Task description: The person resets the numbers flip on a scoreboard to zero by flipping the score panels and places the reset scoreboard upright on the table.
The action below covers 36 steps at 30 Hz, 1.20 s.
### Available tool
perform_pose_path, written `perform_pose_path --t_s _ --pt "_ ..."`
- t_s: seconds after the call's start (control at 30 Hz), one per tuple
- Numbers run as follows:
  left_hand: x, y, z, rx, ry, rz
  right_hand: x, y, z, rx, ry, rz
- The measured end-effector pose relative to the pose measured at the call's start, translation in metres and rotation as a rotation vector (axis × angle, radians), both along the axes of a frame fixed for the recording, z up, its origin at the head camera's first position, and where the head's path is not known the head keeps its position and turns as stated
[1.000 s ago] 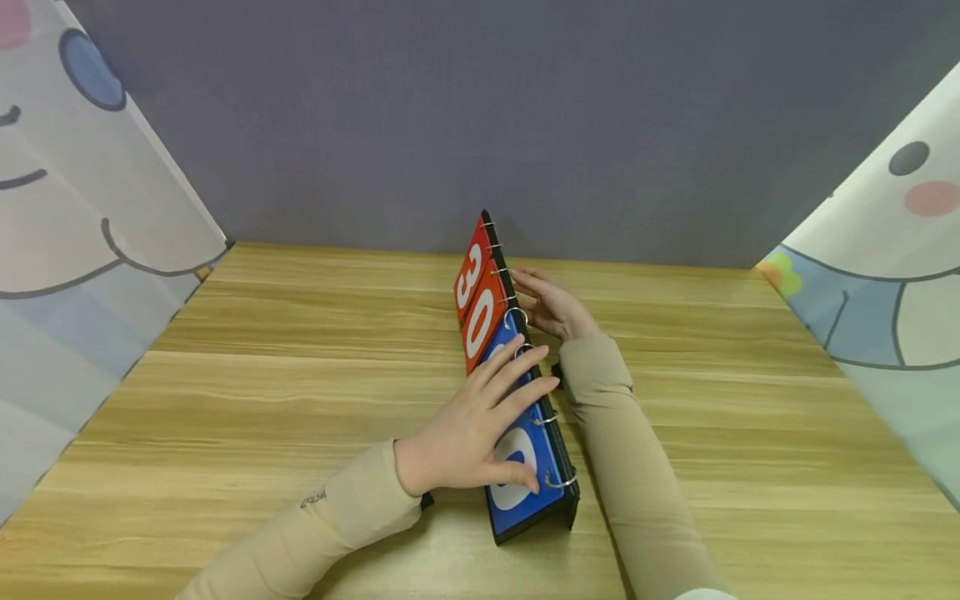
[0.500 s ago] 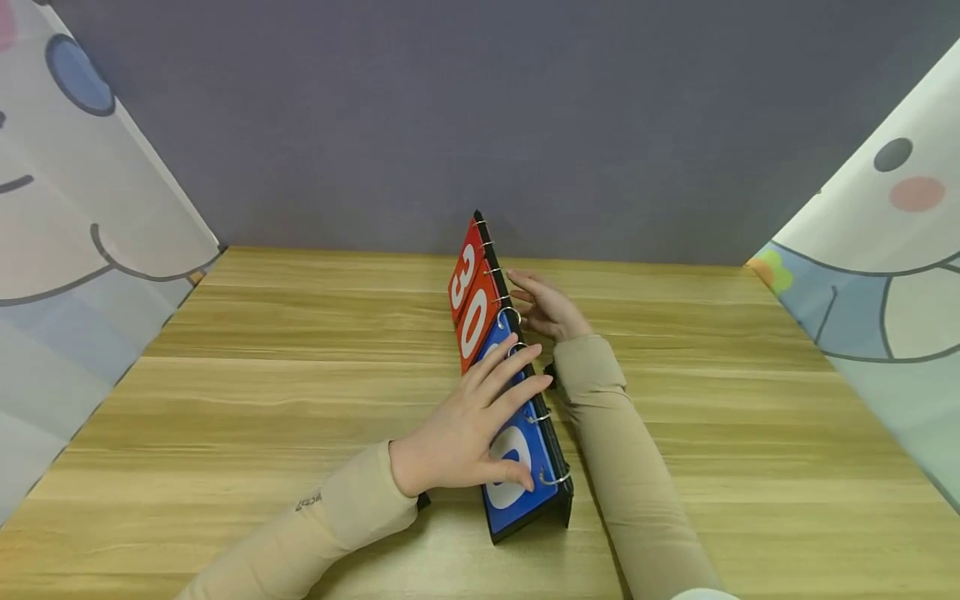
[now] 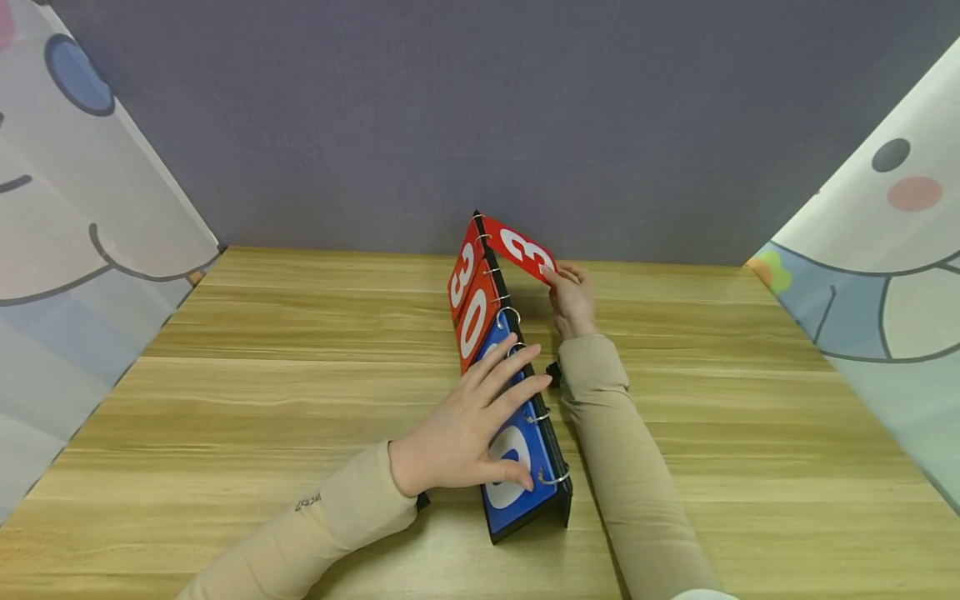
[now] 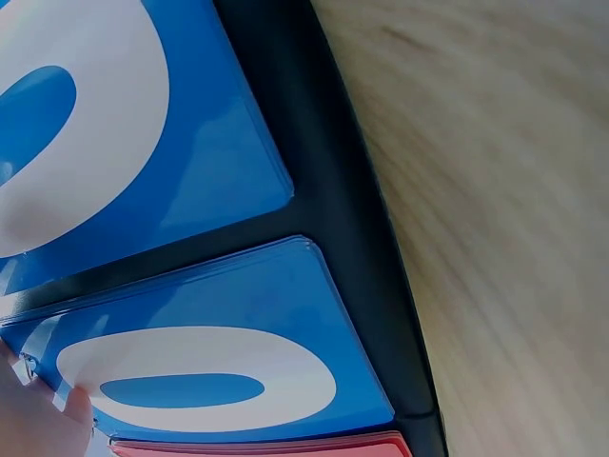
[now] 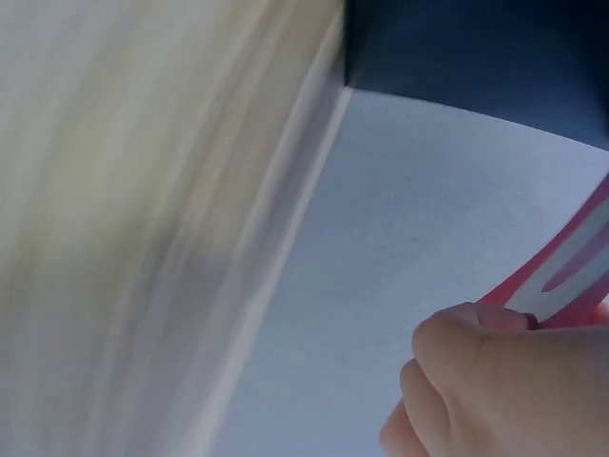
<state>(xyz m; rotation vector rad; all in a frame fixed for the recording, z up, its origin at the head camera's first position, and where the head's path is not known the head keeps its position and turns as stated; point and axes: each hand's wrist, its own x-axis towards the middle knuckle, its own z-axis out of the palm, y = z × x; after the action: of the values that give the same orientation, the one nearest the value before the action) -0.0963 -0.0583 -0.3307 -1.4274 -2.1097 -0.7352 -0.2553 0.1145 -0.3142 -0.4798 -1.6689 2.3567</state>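
Note:
A tent-shaped flip scoreboard (image 3: 552, 450) with a black frame and metal rings stands lengthwise on the table. Its left face carries red cards showing 3 and 0 (image 3: 474, 323) at the far half and blue cards (image 3: 513, 487) at the near half. My left hand (image 3: 461, 437) lies over the blue cards, fingers spread, tips at the ringed top edge. Between thumb and fingers, my right hand (image 3: 573, 302) pinches the free end of a red number card (image 3: 517, 250), swung out on the right side and still on its rings. The right wrist view shows that pinched card (image 5: 561, 286) close up.
The wood-grain table (image 3: 300, 333) ends at a grey panel (image 3: 480, 108) just behind the scoreboard's far end. Cartoon-printed panels stand at left (image 3: 97, 183) and right (image 3: 900, 250).
My right hand, earlier behind the board, has shifted slightly outward and turned, and now pulls a red card out to the right. The left hand stays on the blue cards.

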Motion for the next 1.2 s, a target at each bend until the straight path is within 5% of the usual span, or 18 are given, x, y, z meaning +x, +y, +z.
perform_pose_path --t_s 0.43,1.0,1.2 --pt "-0.0011 0.0000 0.0003 -0.009 -0.011 0.006 0.0021 -0.0011 0.0027 0.398 -0.028 -0.060" --pt "-0.0007 0.0000 0.0000 -0.018 -0.023 0.000 0.0041 -0.0027 0.0005 0.476 0.038 -0.050" --pt "-0.0007 0.0001 -0.0003 -0.014 -0.025 -0.004 0.0059 -0.0024 0.0015 0.424 0.069 -0.015"
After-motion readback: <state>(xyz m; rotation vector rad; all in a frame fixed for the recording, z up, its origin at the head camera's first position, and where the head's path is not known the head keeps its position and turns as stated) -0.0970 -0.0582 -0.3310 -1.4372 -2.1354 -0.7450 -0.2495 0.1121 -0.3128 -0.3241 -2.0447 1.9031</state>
